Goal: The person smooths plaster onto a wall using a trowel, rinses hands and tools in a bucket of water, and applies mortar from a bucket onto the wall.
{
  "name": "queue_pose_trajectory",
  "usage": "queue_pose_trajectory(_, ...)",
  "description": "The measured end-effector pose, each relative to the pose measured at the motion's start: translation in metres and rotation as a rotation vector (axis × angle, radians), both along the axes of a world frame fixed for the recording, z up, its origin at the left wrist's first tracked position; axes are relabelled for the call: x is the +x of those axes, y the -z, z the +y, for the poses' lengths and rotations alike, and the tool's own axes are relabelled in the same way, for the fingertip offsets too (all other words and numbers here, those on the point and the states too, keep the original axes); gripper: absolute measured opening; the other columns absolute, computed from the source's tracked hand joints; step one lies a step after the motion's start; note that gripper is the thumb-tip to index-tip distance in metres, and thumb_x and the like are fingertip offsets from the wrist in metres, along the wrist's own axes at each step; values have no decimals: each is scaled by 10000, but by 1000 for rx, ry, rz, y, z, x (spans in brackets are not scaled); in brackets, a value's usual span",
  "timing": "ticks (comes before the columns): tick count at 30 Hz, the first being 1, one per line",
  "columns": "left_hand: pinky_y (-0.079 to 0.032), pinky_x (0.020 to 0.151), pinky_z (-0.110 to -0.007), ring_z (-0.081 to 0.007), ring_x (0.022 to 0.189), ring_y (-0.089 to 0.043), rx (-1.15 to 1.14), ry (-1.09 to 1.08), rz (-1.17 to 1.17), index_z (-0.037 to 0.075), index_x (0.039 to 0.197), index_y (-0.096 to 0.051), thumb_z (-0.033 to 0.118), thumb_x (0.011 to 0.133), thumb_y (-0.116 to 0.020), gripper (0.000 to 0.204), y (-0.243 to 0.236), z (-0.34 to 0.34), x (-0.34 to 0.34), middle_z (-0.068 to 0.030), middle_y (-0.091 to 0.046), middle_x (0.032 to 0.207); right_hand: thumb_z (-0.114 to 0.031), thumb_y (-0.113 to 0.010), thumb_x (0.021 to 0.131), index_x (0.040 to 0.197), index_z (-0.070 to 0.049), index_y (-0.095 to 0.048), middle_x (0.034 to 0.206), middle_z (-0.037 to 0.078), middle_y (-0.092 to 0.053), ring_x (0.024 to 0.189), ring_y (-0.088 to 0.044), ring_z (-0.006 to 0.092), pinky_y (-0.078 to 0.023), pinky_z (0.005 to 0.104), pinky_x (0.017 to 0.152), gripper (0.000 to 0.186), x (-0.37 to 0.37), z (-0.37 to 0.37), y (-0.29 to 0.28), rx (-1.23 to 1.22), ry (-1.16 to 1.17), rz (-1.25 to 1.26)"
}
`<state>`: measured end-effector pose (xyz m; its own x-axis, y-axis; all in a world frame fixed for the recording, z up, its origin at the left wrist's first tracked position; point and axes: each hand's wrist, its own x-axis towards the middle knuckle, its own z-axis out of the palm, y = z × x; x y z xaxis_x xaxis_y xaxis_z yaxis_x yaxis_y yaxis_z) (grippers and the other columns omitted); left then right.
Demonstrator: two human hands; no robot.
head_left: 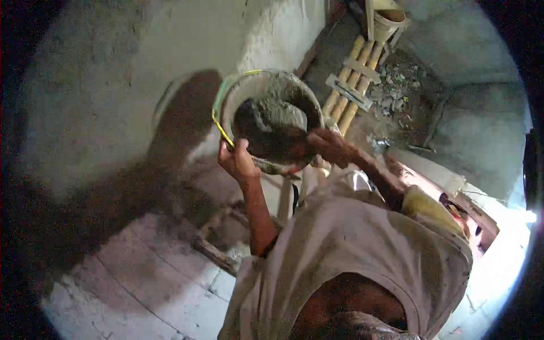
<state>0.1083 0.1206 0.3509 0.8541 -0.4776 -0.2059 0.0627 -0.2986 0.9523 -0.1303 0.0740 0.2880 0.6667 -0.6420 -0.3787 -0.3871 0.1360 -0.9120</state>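
A round bucket [310, 93] with a mortar-smeared rim is tilted in front of me, its mouth facing up toward me. My left hand [241, 161] grips its near-left rim, thumb over the edge. A yellow-green handle [221, 132] runs along the bucket's left side. Wet grey mortar [280, 110] clings to the far inner wall and forms a rounded mass inside. My right hand [330, 147] is closed at the right side of the mouth, fingers pointing inward. Dark shadow hides what it grips and the bucket's bottom.
Bamboo poles [334, 102] lie side by side ahead right, crossed by boards [362, 69] and a flat float-like tool [347, 92]. Another bucket [391, 18] stands beyond them. Rubble [396, 93] covers the floor there. A rough plastered wall [170, 45] rises at left; pale tiles [153, 283] lie below.
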Motion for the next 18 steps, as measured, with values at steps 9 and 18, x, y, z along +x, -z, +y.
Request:
queue_pose_trajectory(9, -451, 904, -346, -205, 972, -614, -2, -10, 131, -39, 1160, -617, -35, 717, -568, 446, 60, -27, 19, -88, -629, 1161, -429, -485, 975, 1222, -60, -556, 869, 2, -617, 692, -572, 145, -477, 280, 574, 449, -30, 15, -4, 511, 660, -437)
queue_pose_trajectory(18, -433, 813, -368, -238, 815, -527, 350, 8, -121, -31, 1087, -602, 28, 788, -587, 305, 99, 27, 81, -78, -570, 927, -303, -570, 959, 1065, -58, -497, 802, 19, -498, 683, -517, 89, -454, 279, 540, 277, -55, -105, -33, -580, 1626, -267)
